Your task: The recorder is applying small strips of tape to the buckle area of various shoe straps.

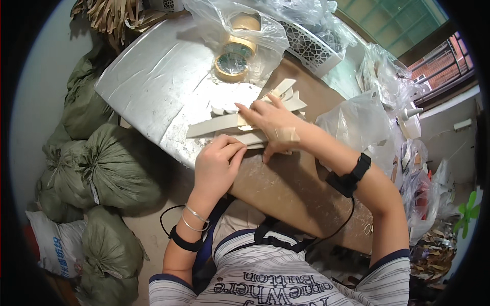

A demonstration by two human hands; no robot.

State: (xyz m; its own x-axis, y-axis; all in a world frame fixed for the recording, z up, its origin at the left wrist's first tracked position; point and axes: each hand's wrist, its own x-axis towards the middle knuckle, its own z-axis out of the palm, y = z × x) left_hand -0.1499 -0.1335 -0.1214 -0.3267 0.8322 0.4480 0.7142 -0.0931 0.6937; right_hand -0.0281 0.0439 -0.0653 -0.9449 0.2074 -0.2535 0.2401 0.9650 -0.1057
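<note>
1. Nearest the camera, the striped shirt (pixel 265 285) is filling the lower edge, and both forearms are reaching forward from it toward the brown board (pixel 291 188), which is serving as a work surface across the person's lap.
2. The left hand (pixel 217 166) is curling loosely, its fingertips pinching the near end of a pale cardboard strip (pixel 212 125) where the strip meets the board's edge; the grip looks like it is steadying that end so the strip is not sliding.
3. The right hand (pixel 275 127) is lying nearly flat, fingers spread, pressing down on the pile of cardboard strips (pixel 278 97). It is not closing around anything; the open palm seems to be keeping the fanned pieces together.
4. The strips are lying partly on the board and partly on the grey metal sheet (pixel 153 81), just in front of both hands, overlapping one another in a loose fan.
5. Rolls of tape (pixel 235 56) are sitting inside a clear plastic bag (pixel 265 30) beyond the strips, within easy reach of the right hand.
6. A white basket (pixel 311 48) is standing further back to the right, with more plastic bags around it.
7. Green sacks (pixel 112 168) are piling up on the floor to the left, well apart from the hands.
8. A black wristband (pixel 352 178) with a cable is wrapping the right forearm, and thin bracelets (pixel 196 218) are circling the left wrist.
</note>
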